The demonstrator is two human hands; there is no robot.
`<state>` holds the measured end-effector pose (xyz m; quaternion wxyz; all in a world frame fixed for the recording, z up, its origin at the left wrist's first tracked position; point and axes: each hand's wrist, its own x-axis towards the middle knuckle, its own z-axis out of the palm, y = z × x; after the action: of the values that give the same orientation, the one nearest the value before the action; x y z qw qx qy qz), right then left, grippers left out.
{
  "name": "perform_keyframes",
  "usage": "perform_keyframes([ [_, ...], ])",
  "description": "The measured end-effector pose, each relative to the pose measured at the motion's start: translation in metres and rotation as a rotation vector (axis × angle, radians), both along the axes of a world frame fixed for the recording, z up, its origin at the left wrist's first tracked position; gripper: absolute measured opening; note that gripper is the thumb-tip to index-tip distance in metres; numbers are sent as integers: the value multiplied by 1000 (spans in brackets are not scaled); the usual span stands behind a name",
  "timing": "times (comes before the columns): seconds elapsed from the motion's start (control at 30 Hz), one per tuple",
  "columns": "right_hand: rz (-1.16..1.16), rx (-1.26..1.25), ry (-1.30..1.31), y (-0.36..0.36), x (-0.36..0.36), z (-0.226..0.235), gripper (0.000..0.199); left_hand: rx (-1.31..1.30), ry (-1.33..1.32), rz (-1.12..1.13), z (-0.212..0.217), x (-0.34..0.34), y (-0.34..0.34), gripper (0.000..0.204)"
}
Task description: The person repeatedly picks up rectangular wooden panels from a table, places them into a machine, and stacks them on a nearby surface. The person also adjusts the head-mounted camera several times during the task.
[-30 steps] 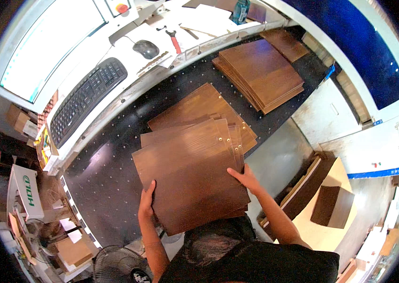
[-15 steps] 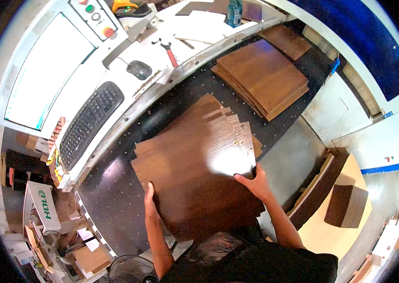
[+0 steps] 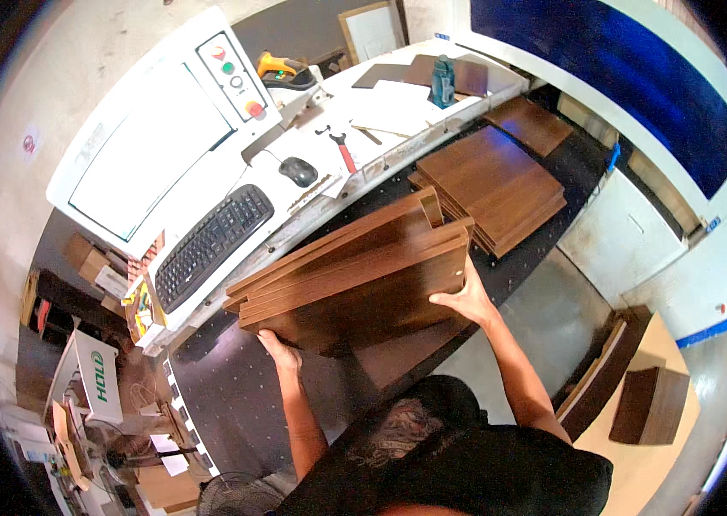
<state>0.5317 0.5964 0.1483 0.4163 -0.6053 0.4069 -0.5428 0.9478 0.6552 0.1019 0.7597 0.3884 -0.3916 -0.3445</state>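
Several dark brown wood-grain boards (image 3: pixel 363 301) stand tilted up on edge over the black worktable, their long edges showing on top. My left hand (image 3: pixel 281 351) grips the lower left corner of the nearest boards. At their right end my right hand (image 3: pixel 469 297) is closed round the side edge, thumb on the near face. Behind these, a few more boards (image 3: pixel 337 236) lean at the same slant. Farther right lies a stack of flat brown boards (image 3: pixel 492 185), with another brown board (image 3: pixel 529 125) beyond it.
A white ledge along the back holds a black keyboard (image 3: pixel 214 246), a mouse (image 3: pixel 298 171), a red-handled wrench (image 3: pixel 343 153) and a blue bottle (image 3: pixel 442 82). A monitor panel (image 3: pixel 153 146) stands at far left. Right of the black table (image 3: pixel 226 387), a dark block (image 3: pixel 651 404) rests on a pale board.
Both hands have tipped the boards up from lying fanned nearly flat to standing on edge. The view has shifted, so the surroundings sit lower and farther right.
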Motion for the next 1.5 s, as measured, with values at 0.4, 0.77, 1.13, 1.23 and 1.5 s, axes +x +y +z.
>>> perform_keyframes([
  [0.4, -12, 14, -137, 10, 2, 54, 100, 61, -277, 168, 60, -19, 8, 69],
  [0.77, -128, -96, -163, 31, 21, 59, 94, 31, -531, 309, 100, -51, 35, 50],
  [1.13, -194, -192, -5, 27, 22, 66, 88, 14, -721, 347, 82, -28, 24, 50],
  [1.23, -214, -112, 4, 20, 20, 58, 91, 122, -617, 339, 78, -22, 17, 44],
  [1.5, -161, -184, -158, 9, 21, 52, 97, 74, -483, 347, 82, -41, 15, 68],
])
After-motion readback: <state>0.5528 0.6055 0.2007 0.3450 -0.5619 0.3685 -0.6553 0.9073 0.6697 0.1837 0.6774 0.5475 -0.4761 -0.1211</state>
